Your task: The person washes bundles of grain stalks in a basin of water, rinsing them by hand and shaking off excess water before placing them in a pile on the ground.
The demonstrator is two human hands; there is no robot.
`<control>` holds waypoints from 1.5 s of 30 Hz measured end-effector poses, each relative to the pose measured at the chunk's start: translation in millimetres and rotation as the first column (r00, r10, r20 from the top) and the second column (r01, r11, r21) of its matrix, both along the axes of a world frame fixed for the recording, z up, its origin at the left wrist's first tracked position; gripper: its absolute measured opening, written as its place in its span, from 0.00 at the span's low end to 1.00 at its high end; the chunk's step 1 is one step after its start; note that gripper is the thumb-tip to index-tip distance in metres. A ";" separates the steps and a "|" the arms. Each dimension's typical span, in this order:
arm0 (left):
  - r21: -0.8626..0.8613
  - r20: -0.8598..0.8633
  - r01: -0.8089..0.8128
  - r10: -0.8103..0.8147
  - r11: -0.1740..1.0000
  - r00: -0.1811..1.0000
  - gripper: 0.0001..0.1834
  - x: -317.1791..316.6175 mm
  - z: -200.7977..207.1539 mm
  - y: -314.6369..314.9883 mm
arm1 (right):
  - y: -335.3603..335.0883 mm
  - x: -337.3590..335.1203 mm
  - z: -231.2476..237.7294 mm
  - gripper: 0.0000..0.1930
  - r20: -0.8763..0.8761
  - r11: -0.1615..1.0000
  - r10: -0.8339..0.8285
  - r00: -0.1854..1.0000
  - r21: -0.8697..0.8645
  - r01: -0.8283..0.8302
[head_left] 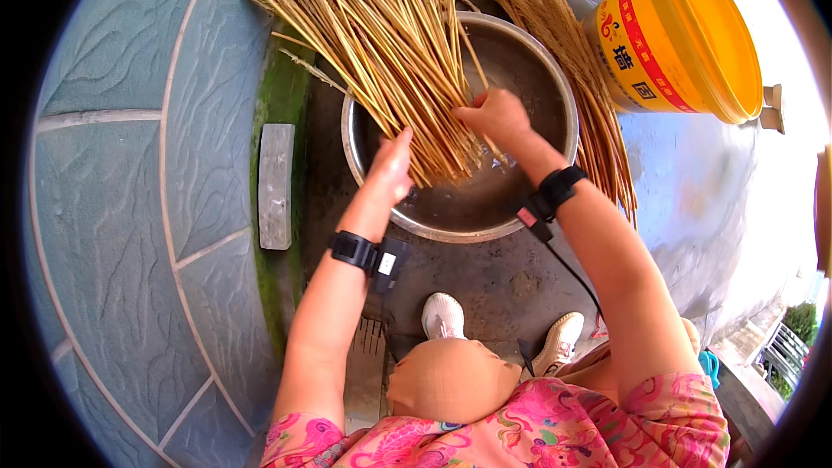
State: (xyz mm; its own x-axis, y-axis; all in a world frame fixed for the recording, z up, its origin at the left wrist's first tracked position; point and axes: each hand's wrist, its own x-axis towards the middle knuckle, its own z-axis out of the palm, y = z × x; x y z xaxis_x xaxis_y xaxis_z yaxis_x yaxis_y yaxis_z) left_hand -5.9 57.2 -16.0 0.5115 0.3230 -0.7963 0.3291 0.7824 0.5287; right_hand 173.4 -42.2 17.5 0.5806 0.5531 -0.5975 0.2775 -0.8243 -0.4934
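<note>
Long yellow stalks (pixel 381 43) in a bunch, top middle of the frame. Likely light, stiff, easy to snap; best held near the bottom ends. Held there by the left hand (pixel 394 166), a loose stalk (pixel 473 52) pinched by the right hand (pixel 499 117), over a metal bowl (pixel 459 235).
</note>
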 end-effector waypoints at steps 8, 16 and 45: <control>0.089 0.236 0.025 -0.045 0.996 0.971 0.38 23.9 16.7 53.7 | 14.5 33.0 -61.6 0.42 0.291 0.880 -0.170 0.942 0.474 0.012; 0.235 0.332 -0.164 0.080 0.958 0.940 0.30 59.5 -7.5 27.6 | 26.6 -32.8 -71.2 0.23 -0.430 0.787 -0.170 0.887 0.482 0.385; 0.642 0.104 -0.137 0.092 0.755 0.990 0.17 32.3 -3.2 36.9 | 26.2 40.9 -28.1 0.21 0.012 0.826 -0.053 0.999 0.562 0.037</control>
State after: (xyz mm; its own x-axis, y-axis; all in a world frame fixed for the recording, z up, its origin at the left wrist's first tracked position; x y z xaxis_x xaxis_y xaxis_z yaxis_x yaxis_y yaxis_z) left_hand 26.4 94.1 -19.2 0.4781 0.8080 -0.3444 0.2078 0.2769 0.9382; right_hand 214.3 -16.0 -10.6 0.6238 0.7614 -0.1763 0.2665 -0.4193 -0.8679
